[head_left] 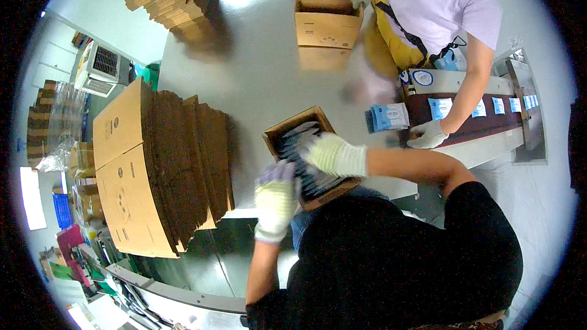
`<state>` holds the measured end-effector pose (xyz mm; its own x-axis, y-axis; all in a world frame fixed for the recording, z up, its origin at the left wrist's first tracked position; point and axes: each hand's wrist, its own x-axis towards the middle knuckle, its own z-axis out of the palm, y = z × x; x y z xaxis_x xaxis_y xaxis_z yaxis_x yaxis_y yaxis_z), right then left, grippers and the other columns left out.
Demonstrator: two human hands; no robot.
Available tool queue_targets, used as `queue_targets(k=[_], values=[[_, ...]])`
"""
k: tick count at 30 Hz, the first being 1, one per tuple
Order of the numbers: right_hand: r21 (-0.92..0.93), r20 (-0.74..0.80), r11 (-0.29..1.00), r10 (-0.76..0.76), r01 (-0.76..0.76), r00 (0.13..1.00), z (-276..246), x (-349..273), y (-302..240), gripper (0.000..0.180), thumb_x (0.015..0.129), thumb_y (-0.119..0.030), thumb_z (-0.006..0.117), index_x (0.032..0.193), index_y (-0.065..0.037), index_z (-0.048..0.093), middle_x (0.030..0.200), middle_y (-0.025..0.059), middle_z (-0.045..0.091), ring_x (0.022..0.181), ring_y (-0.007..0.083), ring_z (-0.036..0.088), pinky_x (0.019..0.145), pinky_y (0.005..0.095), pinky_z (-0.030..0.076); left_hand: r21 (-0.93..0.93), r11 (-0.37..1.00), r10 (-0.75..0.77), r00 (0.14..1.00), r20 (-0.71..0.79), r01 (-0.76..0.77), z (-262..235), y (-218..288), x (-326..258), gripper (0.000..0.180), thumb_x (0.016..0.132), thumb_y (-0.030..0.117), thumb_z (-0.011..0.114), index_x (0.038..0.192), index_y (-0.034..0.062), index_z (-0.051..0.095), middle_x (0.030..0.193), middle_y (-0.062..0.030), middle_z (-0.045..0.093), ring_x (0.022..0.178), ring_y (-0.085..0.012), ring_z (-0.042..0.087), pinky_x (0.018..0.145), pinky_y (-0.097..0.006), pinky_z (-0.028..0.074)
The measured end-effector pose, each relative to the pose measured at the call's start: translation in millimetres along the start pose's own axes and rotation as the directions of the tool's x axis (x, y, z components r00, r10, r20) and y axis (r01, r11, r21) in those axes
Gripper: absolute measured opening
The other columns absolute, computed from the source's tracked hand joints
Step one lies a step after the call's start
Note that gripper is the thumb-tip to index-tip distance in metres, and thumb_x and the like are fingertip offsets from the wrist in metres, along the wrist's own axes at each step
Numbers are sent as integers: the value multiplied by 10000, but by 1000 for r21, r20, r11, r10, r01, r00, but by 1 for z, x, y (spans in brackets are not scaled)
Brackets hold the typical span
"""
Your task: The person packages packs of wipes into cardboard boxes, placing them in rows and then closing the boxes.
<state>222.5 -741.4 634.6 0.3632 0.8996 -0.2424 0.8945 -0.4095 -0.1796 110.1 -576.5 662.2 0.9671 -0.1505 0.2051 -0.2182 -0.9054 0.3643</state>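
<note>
we judge filling well advanced, closing pending: the carton [333, 194], frame center, holds packets [313, 187]. our left hand [275, 203] adjoins its lower-left edge; our right hand [335, 154] overlies the packets. finger spread and grip: blurred, cannot tell.

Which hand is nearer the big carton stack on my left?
Left. Your left hand is just right of the carton stack; your right hand is farther right, over the open box.

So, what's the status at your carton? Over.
Left gloved hand at left side of open carton, contact unclear. Right gloved hand over blurred dark contents, partly hiding them. Flattened-carton stack stands left.
</note>
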Motion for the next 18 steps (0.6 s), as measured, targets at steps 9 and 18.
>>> queue_targets(k=[9,18], values=[[120,47,992,-36,30,998,64,-68,-43,205,852,-182,446,974,-50,545,834,119,626,724,262,637,569,379,514,558,680,-171,843,-509,475,-120,-22,-84,238,853,107,524,1088,74,534,1133,-108,558,1185,-364,450,945,-481,382],[3,-475,850,464,-527,747,-1,184,110,257,848,-98,444,1060,17,533,930,224,585,848,323,603,735,458,459,450,560,-366,695,-619,695,-139,-38,-121,468,874,276,540,1256,34,419,1268,-201,458,1218,-440,383,1024,-535,319]])
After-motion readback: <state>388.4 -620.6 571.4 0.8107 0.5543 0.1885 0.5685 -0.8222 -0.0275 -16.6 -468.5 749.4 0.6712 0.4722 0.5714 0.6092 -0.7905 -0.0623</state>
